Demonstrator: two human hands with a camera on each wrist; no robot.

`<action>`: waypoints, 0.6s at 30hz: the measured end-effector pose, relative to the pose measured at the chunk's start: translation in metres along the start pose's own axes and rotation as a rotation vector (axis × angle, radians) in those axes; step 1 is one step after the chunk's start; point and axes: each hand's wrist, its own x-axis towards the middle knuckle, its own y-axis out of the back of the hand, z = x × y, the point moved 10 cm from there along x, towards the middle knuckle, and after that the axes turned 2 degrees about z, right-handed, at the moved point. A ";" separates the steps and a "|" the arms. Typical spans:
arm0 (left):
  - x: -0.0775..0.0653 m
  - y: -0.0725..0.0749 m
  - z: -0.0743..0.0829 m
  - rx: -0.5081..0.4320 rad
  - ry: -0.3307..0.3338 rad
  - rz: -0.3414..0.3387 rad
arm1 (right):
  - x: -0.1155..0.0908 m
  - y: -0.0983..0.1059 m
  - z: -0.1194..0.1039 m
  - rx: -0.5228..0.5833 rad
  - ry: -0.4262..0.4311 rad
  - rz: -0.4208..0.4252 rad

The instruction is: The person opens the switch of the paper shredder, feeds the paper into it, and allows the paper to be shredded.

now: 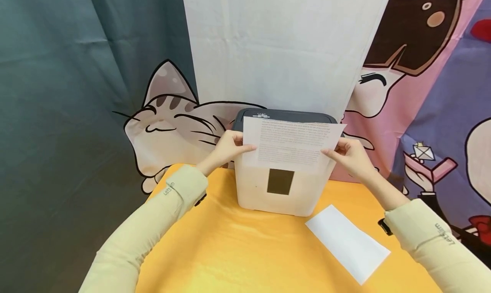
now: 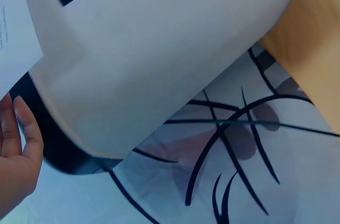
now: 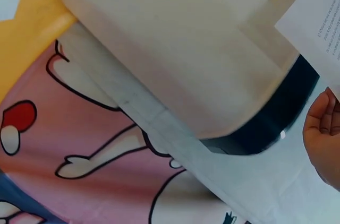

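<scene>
A printed sheet of paper [image 1: 287, 142] is held up between both hands at the top front of a white bin-shaped machine with a dark lid, which looks like a paper shredder [image 1: 249, 191]. My left hand [image 1: 231, 146] pinches the sheet's left edge, thumb on the near face. On the opposite edge, my right hand [image 1: 349, 154] pinches it the same way. The paper's upper edge lies over the dark lid [image 1: 291, 115]; whether it enters a slot cannot be told. In the wrist views, only part of the left hand [image 2: 18, 149] and right hand [image 3: 325, 134] shows.
A blank white sheet [image 1: 348, 244], seemingly folded, lies on the yellow tablecloth [image 1: 222, 246] to the right of the machine. Behind the table hangs a cartoon-printed curtain [image 1: 284, 50]. A dark window [image 1: 280, 181] marks the machine's front.
</scene>
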 end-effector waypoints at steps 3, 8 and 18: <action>0.006 0.003 0.007 -0.021 -0.013 -0.022 | 0.006 0.006 -0.002 -0.004 -0.018 0.014; 0.014 0.013 0.023 0.048 -0.059 0.014 | 0.016 0.021 -0.012 -0.001 -0.027 0.043; 0.028 0.026 0.047 0.117 -0.122 0.044 | 0.034 0.038 -0.024 -0.021 -0.009 0.069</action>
